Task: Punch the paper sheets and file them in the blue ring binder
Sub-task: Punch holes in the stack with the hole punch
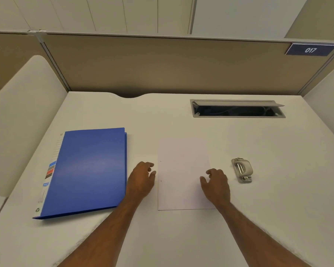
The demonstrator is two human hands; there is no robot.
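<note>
Paper sheets: white rectangular paper sheets (pixel 182 170) lie flat mid-bench on the white bench (pixel 162 116), long side running away from the person, with two tiny dark marks near the left edge.
Left hand: the left hand (pixel 142 179) is right beside the paper's left edge, fingers loosely curled and gripping nothing; whether it touches the sheet I can't tell.
Right hand: the right hand (pixel 216 185) is over the paper's right edge, fingers loosely bent, nothing held.
Binder: a closed blue plastic ring binder (pixel 89 170) lies flat left of the paper, near the left hand, its white labelled spine on the far left.
Punch: a small grey metal hole punch (pixel 242 170) sits right of the paper, apart from the right hand.
Background: an open grey cable hatch (pixel 237 109) is set in the bench's far right, with a beige partition (pixel 162 64) behind and a blue plate reading 017 (pixel 310 49) at top right.
</note>
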